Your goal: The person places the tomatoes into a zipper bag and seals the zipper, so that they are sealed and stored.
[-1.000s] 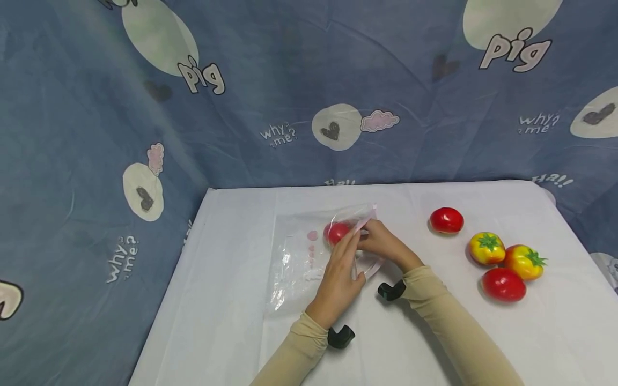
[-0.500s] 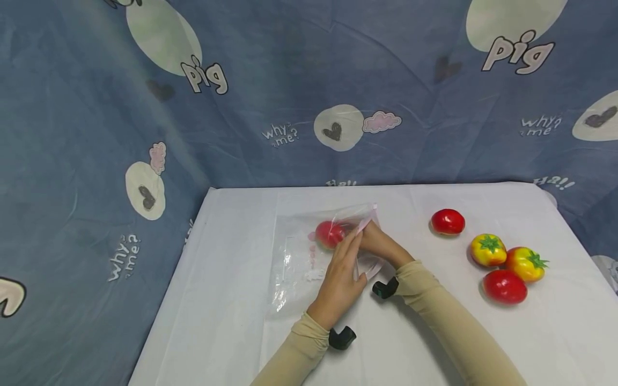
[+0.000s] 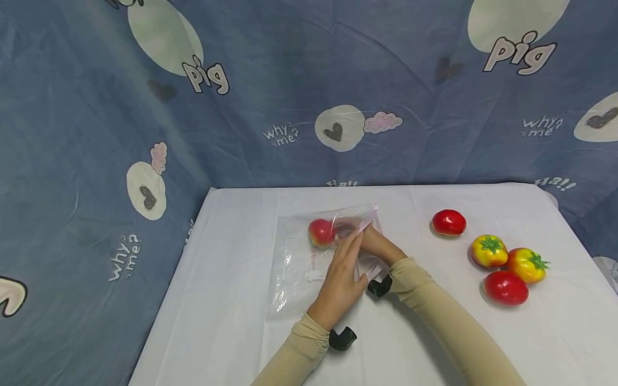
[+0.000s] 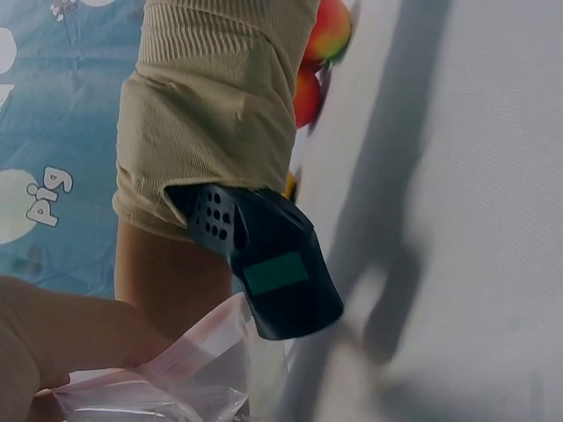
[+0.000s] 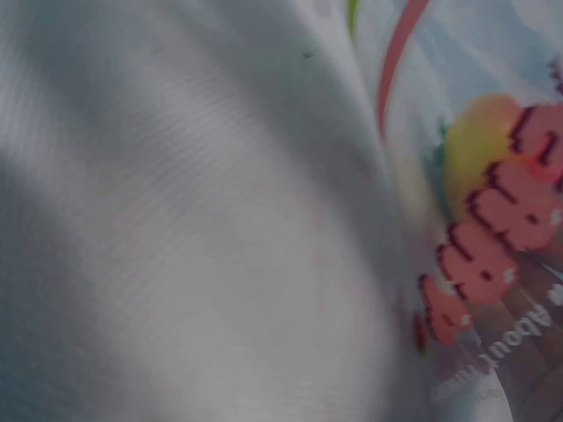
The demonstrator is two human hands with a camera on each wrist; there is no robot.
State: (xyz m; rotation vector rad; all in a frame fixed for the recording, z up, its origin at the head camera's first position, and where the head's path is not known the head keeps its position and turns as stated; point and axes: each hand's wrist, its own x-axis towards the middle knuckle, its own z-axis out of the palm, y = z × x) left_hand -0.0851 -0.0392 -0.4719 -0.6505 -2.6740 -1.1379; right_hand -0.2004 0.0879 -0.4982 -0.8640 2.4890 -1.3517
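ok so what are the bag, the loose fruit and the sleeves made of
Bag: thin plastic film, glossy; see-through, with bright glints.

Loose fruit: perhaps moulded plastic or lacquered foam, shiny; smooth with bright highlights, though real skin can't be ruled out.

Sleeves: probably knitted cloth, matt; fine ribbing shows in the left wrist view.

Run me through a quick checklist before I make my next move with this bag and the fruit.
1. Fruit in the bag: ok, the reddish fruit shows through the clear plastic.
2. Left hand at the bag's mouth: ok, its fingers touch the rim.
3. Right hand out of the bag: not ok, it reaches inside.
4. Right hand's grip released: cannot tell, the plastic and glare blur the fingers.
5. All fruit bagged: not ok, two red fruits and two yellow-red fruits lie outside.
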